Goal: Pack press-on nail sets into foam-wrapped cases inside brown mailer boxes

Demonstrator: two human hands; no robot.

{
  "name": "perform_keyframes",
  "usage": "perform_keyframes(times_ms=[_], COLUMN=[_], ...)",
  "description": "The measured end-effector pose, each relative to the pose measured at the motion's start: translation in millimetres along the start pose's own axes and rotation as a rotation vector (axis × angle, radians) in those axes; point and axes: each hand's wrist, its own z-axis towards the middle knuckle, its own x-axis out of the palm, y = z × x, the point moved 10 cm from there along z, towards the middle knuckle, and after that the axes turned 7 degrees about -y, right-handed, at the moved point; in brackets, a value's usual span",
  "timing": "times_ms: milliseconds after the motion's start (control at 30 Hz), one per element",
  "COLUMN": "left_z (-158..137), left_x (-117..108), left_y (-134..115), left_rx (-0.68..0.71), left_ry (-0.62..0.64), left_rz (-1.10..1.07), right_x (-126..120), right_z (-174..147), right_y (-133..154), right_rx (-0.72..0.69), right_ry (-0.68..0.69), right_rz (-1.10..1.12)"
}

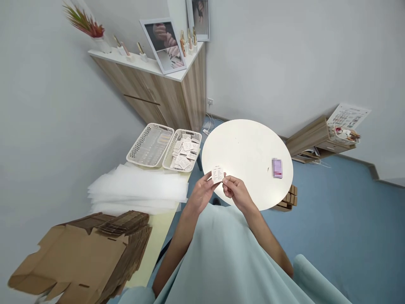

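Observation:
A small white printed card [217, 174] is held up over the near left edge of the round white table [243, 143]. My left hand [201, 191] grips its left side, fingers closed on it. At its lower right corner, my right hand [236, 190] pinches the same card between thumb and finger. Similar white printed cards [183, 154] lie heaped in a white basket [195, 162] to the left of the table. A purple and pink packet [277, 168], partly blurred, rests on the right of the table.
On the left, a pale yellow table [163, 223] bears a basket of clear plastic pieces [153, 145], white foam sheets [139, 185] and flattened brown cardboard boxes [76, 257]. Behind stands a wooden cabinet [193, 93]. Small brown boxes [289, 198] sit below the round table's right edge.

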Motion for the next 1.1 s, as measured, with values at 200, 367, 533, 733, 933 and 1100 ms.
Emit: perform_keyframes(times_ms=[200, 367, 533, 733, 933, 1100], left_z=[2.5, -0.3, -8.3, -15.2, -5.4, -6.9], left_x=[-9.9, -8.3, 5.5, -1.1, 1.5, 28.8], left_y=[23.6, 21.6, 12.5, 8.5, 23.4, 48.6], left_rx=[0.103, 0.259, 0.364, 0.333, 0.153, -0.079], left_ry=[-0.199, -0.364, -0.407, -0.508, -0.371, -0.115], left_rz=[0.198, 0.461, 0.594, 0.515, 0.3, 0.128], right_x=[-49.8, -54.8, -68.1, -88.2, -83.6, -74.1], right_z=[-4.3, -14.0, -14.1, 2.8, 5.4, -0.5], right_y=[21.3, 41.6, 49.3, 39.9, 38.0, 36.5], right_rx=[-0.238, -0.395, -0.434, -0.256, -0.194, -0.167], right_ry=[-0.234, -0.268, -0.349, -0.302, -0.187, -0.064], right_rz=[-0.239, -0.304, -0.324, -0.218, -0.081, 0.068])
